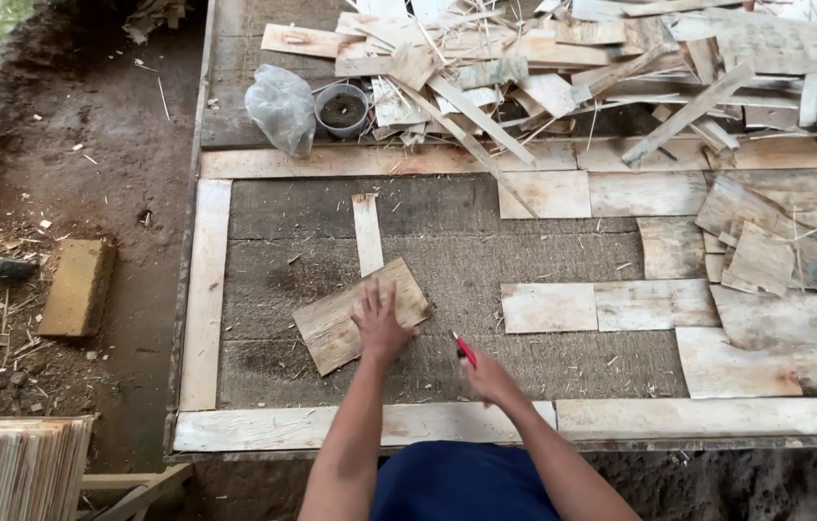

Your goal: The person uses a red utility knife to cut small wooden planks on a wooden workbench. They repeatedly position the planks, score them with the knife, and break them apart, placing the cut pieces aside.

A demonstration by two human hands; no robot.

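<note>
My left hand presses flat, fingers spread, on a tilted rectangular piece of thin wood veneer lying on a dark woven mat. My right hand is closed around a small red-handled cutter, held just right of the veneer piece and a little above the mat. A narrow upright veneer strip lies just beyond the tilted piece.
Pale veneer strips frame the mat. More veneer sheets lie to the right. A heap of scrap wood, a plastic bag and a small pot sit at the back. Dirt ground and a block are at left.
</note>
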